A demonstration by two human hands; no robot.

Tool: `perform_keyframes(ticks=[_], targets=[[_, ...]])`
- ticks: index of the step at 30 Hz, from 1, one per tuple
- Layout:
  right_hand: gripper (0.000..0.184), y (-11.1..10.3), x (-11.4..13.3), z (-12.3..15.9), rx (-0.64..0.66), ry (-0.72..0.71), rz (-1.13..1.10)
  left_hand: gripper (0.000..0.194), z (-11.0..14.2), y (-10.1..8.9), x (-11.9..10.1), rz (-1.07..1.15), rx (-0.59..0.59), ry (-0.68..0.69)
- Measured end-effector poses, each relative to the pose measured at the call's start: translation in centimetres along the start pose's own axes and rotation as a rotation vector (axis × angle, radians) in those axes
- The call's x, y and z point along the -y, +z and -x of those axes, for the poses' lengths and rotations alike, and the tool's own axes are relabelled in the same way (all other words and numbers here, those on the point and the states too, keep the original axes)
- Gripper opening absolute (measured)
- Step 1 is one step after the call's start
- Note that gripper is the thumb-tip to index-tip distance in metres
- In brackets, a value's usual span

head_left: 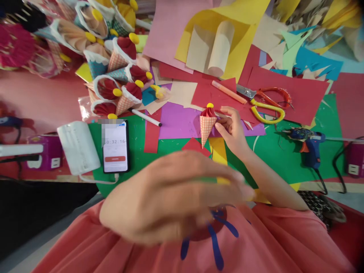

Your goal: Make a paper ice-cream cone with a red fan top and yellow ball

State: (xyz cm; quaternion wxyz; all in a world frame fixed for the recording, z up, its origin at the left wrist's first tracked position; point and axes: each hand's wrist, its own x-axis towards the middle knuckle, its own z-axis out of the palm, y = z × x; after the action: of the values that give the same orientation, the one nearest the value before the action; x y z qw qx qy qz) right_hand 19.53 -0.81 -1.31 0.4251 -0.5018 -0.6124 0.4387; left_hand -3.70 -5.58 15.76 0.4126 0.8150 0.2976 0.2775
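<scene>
My right hand (233, 129) holds a small paper cone (207, 125) with a checked orange wrap, red folded paper inside and a yellow ball on top. It pinches the cone upright over the purple sheet (179, 123). My left hand (170, 197) hovers close to the camera, blurred, fingers stretched toward the right over a yellow paper strip (218, 151). Nothing shows in that hand.
Several finished cones (122, 83) lie piled at the upper left. Scissors (267, 100), an orange glue stick (229, 92) and a blue glue gun (308, 140) lie to the right. A phone (115, 146), a white power bank (78, 148) and a white pen (146, 118) sit left.
</scene>
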Motion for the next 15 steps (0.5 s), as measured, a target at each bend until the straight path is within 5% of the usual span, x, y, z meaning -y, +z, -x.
perform_keyframes(ticks=[1, 2, 5, 8, 10, 15], targets=[[0.041, 0.0, -0.1, 0.0, 0.003, -0.002, 0.007, 0.037, -0.5, -0.3, 1.5, -0.041, 0.041, 0.023], [0.041, 0.0, -0.1, 0.0, 0.006, -0.003, 0.013, 0.036, -0.8, -0.6, 3.2, -0.139, -0.044, -0.050], [0.040, 0.0, -0.1, -0.1, 0.003, -0.012, 0.025, 0.037, -1.1, -1.3, 8.2, -0.489, -0.431, -0.477], [0.040, 0.0, 0.0, -0.1, -0.005, -0.029, 0.031, 0.044, -0.9, -1.6, 12.1, -0.563, -0.593, -0.874], [0.039, 0.0, 0.2, -0.1, 0.000, -0.031, 0.033, 0.055, -0.7, -1.6, 13.7, -0.545, -0.590, -0.920], [0.040, 0.0, 0.4, -0.1, 0.013, -0.020, 0.023, 0.066, -1.0, -2.0, 14.8, -0.469, -0.600, -0.783]])
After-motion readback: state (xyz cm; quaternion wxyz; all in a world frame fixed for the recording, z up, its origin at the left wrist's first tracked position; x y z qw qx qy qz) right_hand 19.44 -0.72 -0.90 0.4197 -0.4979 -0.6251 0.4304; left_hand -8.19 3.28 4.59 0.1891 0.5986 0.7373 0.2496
